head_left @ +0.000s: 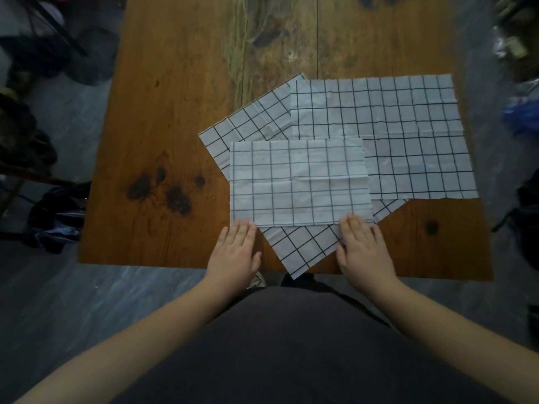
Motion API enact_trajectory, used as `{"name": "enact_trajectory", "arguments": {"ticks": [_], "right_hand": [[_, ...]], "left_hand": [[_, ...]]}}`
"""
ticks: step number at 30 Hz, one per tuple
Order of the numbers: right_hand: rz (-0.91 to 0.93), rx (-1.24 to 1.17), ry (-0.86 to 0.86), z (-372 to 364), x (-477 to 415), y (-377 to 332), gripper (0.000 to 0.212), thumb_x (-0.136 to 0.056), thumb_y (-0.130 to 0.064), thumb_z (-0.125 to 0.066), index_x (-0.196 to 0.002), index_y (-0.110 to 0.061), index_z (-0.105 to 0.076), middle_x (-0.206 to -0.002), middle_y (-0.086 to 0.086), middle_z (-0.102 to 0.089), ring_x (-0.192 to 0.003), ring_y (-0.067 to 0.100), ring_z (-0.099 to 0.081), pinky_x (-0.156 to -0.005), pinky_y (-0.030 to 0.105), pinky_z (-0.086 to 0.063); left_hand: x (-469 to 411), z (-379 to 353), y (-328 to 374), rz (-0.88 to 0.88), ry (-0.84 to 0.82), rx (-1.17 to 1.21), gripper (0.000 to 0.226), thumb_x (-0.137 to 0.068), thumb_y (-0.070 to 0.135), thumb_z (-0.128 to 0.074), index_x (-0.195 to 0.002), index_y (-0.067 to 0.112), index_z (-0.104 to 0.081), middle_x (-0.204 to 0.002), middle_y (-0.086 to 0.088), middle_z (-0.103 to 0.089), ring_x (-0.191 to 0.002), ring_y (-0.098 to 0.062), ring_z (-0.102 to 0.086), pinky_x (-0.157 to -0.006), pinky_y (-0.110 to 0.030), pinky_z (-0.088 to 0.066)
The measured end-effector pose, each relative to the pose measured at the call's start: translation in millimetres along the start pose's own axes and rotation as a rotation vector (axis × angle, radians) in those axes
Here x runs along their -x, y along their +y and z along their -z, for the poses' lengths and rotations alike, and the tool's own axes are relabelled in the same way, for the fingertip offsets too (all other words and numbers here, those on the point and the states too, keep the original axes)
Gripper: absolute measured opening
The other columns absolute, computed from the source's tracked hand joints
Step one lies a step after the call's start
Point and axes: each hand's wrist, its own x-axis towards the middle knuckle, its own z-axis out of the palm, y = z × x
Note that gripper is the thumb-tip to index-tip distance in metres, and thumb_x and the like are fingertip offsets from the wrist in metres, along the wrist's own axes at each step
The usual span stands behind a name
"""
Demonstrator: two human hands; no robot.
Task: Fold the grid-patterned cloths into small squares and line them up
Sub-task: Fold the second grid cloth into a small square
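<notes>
Three white cloths with black grid lines lie overlapped on the wooden table (163, 135). On top, nearest me, is a folded rectangular cloth (300, 182). Under it a tilted cloth (250, 118) sticks out at the upper left and past the table's near edge. A large flat cloth (393, 135) spreads to the right. My left hand (234, 252) lies flat at the folded cloth's near left corner, fingertips touching its edge. My right hand (363, 249) lies flat at its near right corner, resting on the tilted cloth. Neither hand grips anything.
Dark knots mark the table's left half (163, 191). Dark bags and clutter sit on the grey floor to the left (55, 214) and right (525, 112) of the table. My dark-clothed torso fills the bottom of the view.
</notes>
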Motion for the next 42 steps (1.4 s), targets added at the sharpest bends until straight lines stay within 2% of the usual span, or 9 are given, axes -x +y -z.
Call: {"name": "enact_trajectory", "arguments": {"ticks": [4, 9, 16, 21, 26, 29, 32, 36, 42], "right_hand": [[0.183, 0.014, -0.039, 0, -8, -43, 0.065, -0.104, -0.046, -0.021, -0.162, -0.023, -0.002, -0.168, -0.001, 0.004, -0.156, 0.016, 0.006, -0.126, 0.046, 0.003], [0.236, 0.047, -0.082, -9, -17, -59, 0.064, -0.104, -0.044, -0.024, -0.162, -0.022, -0.006, -0.169, -0.001, -0.001, -0.156, 0.017, 0.001, -0.126, 0.049, -0.001], [0.119, 0.039, -0.073, -7, -7, -17, 0.070, -0.096, -0.050, -0.003, -0.162, -0.025, 0.000, -0.168, -0.003, 0.006, -0.156, 0.016, 0.007, -0.126, 0.051, -0.002], [-0.028, 0.007, -0.056, -2, 2, 20, 0.064, -0.105, -0.046, -0.021, -0.162, -0.024, 0.001, -0.169, -0.003, 0.008, -0.155, 0.015, 0.008, -0.126, 0.049, -0.001], [-0.040, -0.103, 0.035, 6, -2, 22, 0.059, -0.104, -0.039, -0.037, -0.158, -0.020, -0.026, -0.168, 0.002, -0.019, -0.154, 0.019, -0.015, -0.125, 0.048, -0.011], [0.018, -0.142, 0.145, 14, -12, 10, 0.046, -0.101, -0.035, -0.049, -0.144, -0.018, -0.048, -0.154, 0.004, -0.043, -0.145, 0.022, -0.034, -0.120, 0.045, -0.021], [0.163, -0.153, 0.158, 22, -32, -8, 0.030, -0.097, -0.029, -0.054, -0.126, -0.022, -0.060, -0.130, -0.001, -0.057, -0.124, 0.021, -0.050, -0.108, 0.039, -0.036], [0.300, -0.136, 0.144, 25, -56, -27, 0.016, -0.095, -0.026, -0.058, -0.109, -0.022, -0.064, -0.111, -0.003, -0.061, -0.105, 0.020, -0.052, -0.092, 0.037, -0.044], [0.370, -0.079, 0.073, 23, -75, -26, 0.015, -0.099, -0.030, -0.050, -0.107, -0.025, -0.062, -0.109, -0.004, -0.057, -0.102, 0.020, -0.049, -0.086, 0.037, -0.045]], "left_hand": [[-18, 5, 33, -0.186, 0.006, -0.003, 0.068, -0.106, 0.042, -0.031, -0.162, 0.015, -0.001, -0.170, -0.006, 0.003, -0.156, -0.019, 0.008, -0.126, -0.039, 0.006], [-33, -1, 54, -0.233, -0.072, -0.043, 0.068, -0.106, 0.042, -0.029, -0.161, 0.014, 0.001, -0.170, -0.006, 0.006, -0.156, -0.019, 0.010, -0.127, -0.040, 0.004], [-15, -8, 10, -0.132, -0.040, -0.040, 0.068, -0.107, 0.043, -0.028, -0.162, 0.019, 0.004, -0.170, -0.001, 0.007, -0.156, -0.016, 0.010, -0.127, -0.038, 0.004], [1, -10, -30, -0.030, 0.005, -0.023, 0.069, -0.106, 0.042, -0.031, -0.162, 0.016, -0.001, -0.170, -0.003, 0.002, -0.156, -0.017, 0.006, -0.126, -0.037, 0.003], [0, -6, -30, -0.022, 0.063, -0.020, 0.067, -0.105, 0.041, -0.036, -0.161, 0.013, -0.013, -0.169, -0.007, -0.012, -0.157, -0.022, -0.003, -0.127, -0.038, -0.002], [-9, 3, -16, -0.025, 0.198, 0.052, 0.060, -0.099, 0.032, -0.055, -0.152, 0.009, -0.041, -0.158, -0.011, -0.040, -0.152, -0.029, -0.026, -0.124, -0.041, -0.018], [-27, 12, 3, -0.135, 0.292, 0.125, 0.042, -0.091, 0.017, -0.066, -0.131, 0.008, -0.061, -0.134, -0.010, -0.061, -0.132, -0.029, -0.051, -0.115, -0.040, -0.036], [-53, 22, 29, -0.266, 0.256, 0.173, 0.026, -0.092, 0.015, -0.064, -0.118, 0.013, -0.066, -0.120, -0.005, -0.064, -0.116, -0.025, -0.055, -0.102, -0.038, -0.044], [-79, 20, 47, -0.247, 0.169, 0.220, 0.017, -0.097, 0.027, -0.059, -0.111, 0.019, -0.062, -0.116, -0.001, -0.059, -0.110, -0.022, -0.050, -0.096, -0.036, -0.044]]}}
